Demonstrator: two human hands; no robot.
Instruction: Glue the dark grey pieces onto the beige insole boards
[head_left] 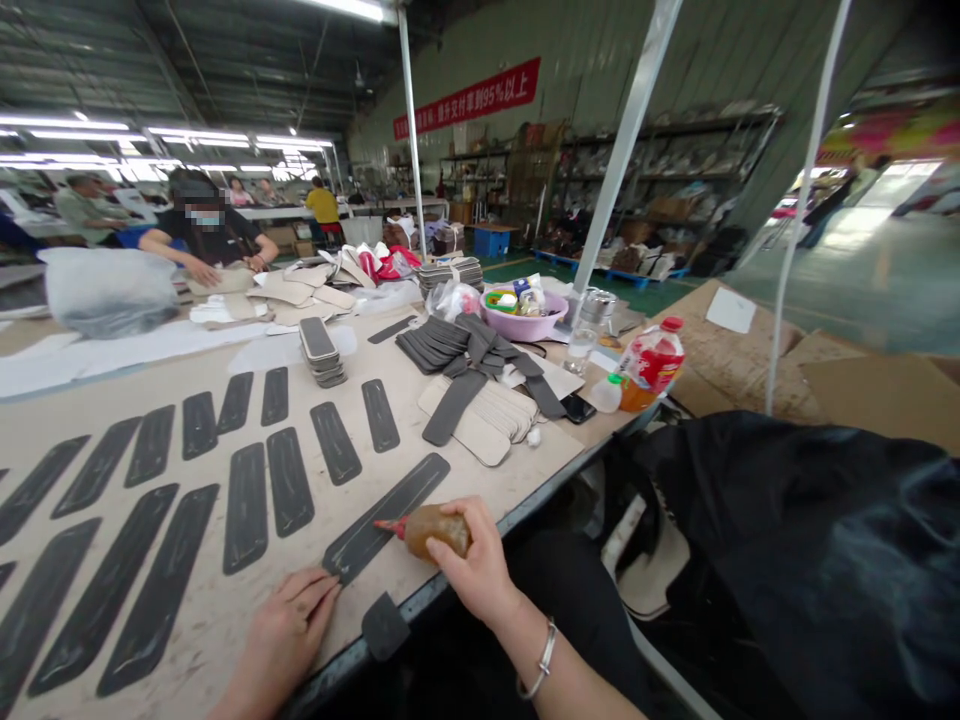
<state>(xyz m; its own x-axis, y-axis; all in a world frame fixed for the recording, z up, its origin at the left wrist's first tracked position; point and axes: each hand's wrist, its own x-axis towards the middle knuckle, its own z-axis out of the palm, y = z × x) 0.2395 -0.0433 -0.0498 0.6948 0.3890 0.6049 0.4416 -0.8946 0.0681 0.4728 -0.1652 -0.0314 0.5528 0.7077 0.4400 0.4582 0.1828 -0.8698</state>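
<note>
My right hand (474, 556) is wrapped round a brownish squeeze glue bottle (433, 533) with a red nozzle. The bottle lies nearly level, its tip over a long dark grey strip (386, 515) that bears a thin shiny line. At the strip's near end, my left hand (294, 622) has its fingers pressed together on the corner. To the left, several more dark strips (246, 508) with glossy streaks lie spread in rows on the table (202, 600). A small dark piece (385, 627) hangs over the table edge below the bottle.
Beyond the strips stand a small stack of pieces (322, 350), a dark pile (435, 345) and cream pieces (480, 425). A pink basin (525, 318), glass jar (579, 350) and red-capped bottle (651, 365) line the right side. A co-worker (206, 235) handles pieces across the table.
</note>
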